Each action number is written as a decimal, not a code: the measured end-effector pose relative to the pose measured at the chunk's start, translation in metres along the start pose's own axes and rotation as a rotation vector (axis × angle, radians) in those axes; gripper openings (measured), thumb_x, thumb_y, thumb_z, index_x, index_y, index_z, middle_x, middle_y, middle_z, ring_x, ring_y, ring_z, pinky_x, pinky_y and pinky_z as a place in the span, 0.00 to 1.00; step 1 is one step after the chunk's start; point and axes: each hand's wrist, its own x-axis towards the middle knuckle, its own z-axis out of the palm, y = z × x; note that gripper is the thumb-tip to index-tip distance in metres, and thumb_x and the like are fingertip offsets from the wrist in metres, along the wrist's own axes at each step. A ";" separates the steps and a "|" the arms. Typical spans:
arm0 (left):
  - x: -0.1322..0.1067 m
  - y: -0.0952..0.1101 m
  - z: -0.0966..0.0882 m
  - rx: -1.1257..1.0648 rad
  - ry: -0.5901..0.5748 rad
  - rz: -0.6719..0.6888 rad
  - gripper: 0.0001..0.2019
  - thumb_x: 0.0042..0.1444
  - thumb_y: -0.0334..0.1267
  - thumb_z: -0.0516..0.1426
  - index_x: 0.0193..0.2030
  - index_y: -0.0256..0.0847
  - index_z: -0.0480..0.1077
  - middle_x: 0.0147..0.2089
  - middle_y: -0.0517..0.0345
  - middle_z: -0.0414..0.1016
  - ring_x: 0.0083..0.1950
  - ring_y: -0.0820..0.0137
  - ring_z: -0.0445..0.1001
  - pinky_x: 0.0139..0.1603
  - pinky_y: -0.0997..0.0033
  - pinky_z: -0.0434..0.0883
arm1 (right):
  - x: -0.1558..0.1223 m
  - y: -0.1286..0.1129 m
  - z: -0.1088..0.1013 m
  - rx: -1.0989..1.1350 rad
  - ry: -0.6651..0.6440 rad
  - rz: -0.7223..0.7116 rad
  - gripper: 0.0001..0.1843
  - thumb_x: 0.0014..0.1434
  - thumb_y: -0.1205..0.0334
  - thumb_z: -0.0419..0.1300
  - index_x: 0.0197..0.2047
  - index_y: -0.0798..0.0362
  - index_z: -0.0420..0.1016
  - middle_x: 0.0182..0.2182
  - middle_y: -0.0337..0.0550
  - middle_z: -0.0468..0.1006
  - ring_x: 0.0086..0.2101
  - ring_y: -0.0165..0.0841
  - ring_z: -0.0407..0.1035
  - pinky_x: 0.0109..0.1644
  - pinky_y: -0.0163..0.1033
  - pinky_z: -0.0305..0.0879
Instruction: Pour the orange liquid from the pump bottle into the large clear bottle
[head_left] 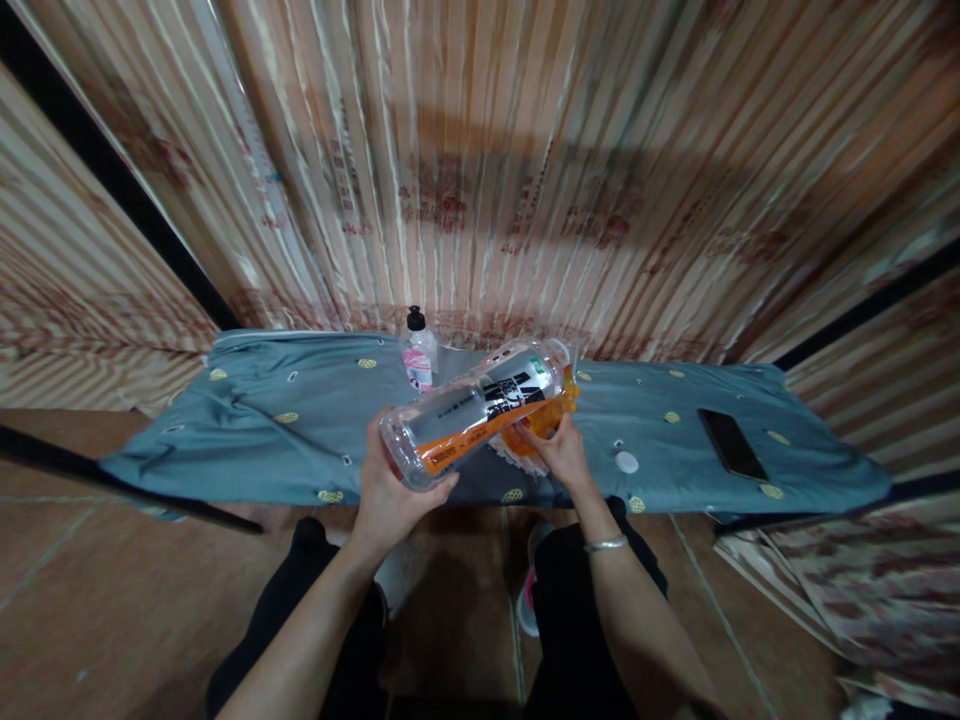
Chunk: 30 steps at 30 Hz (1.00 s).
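A large clear plastic bottle [469,415] with an orange and black label lies tilted in front of me, its base to the left and its neck raised to the right. My left hand [394,505] is wrapped around the base end. Under the neck end, my right hand [559,450] closes its fingers on an orange translucent thing [536,435], whose kind I cannot make out because the bottle partly hides it. Something white with a ragged edge [517,460] shows just below. A round white cap [626,462] rests on the cloth right of my right hand.
The narrow bed-like surface is covered by a blue-green patterned cloth [255,420]. A small pump-top bottle [418,362] stands at its back edge; a black phone [733,445] lies at right. Striped curtains [465,150] hang behind, with dark poles [150,220] at the sides.
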 end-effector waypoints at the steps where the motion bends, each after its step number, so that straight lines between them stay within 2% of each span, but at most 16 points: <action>1: 0.000 0.000 0.000 0.008 0.003 0.005 0.40 0.38 0.47 0.72 0.59 0.43 0.63 0.52 0.49 0.79 0.51 0.56 0.82 0.53 0.54 0.81 | 0.000 0.000 0.000 0.003 -0.001 0.000 0.42 0.45 0.32 0.70 0.53 0.53 0.71 0.45 0.56 0.86 0.46 0.53 0.81 0.49 0.53 0.77; 7: -0.001 -0.001 0.001 0.004 0.014 0.003 0.41 0.38 0.47 0.72 0.59 0.42 0.64 0.52 0.48 0.79 0.50 0.56 0.83 0.52 0.53 0.81 | 0.000 0.002 0.000 0.004 -0.001 -0.016 0.41 0.46 0.32 0.71 0.53 0.52 0.70 0.45 0.55 0.86 0.46 0.53 0.81 0.49 0.53 0.77; 13: 0.000 0.000 0.000 -0.032 -0.015 -0.015 0.39 0.39 0.46 0.72 0.59 0.43 0.64 0.54 0.48 0.79 0.54 0.54 0.82 0.56 0.51 0.80 | 0.001 0.004 0.001 -0.005 0.016 0.009 0.43 0.43 0.30 0.70 0.52 0.52 0.70 0.45 0.56 0.86 0.46 0.54 0.81 0.48 0.53 0.77; 21: 0.001 0.000 0.000 -0.025 -0.006 0.017 0.39 0.40 0.48 0.72 0.59 0.42 0.64 0.53 0.49 0.79 0.52 0.56 0.82 0.55 0.53 0.81 | 0.001 0.001 0.001 0.000 0.019 0.012 0.40 0.44 0.31 0.71 0.51 0.50 0.72 0.44 0.53 0.86 0.46 0.52 0.81 0.48 0.51 0.77; 30: 0.000 0.000 0.002 -0.025 0.007 0.025 0.39 0.40 0.47 0.72 0.58 0.43 0.64 0.52 0.49 0.79 0.50 0.55 0.83 0.52 0.53 0.81 | 0.001 0.003 0.000 0.000 0.006 -0.024 0.42 0.45 0.30 0.69 0.53 0.52 0.71 0.44 0.56 0.86 0.46 0.54 0.81 0.47 0.52 0.77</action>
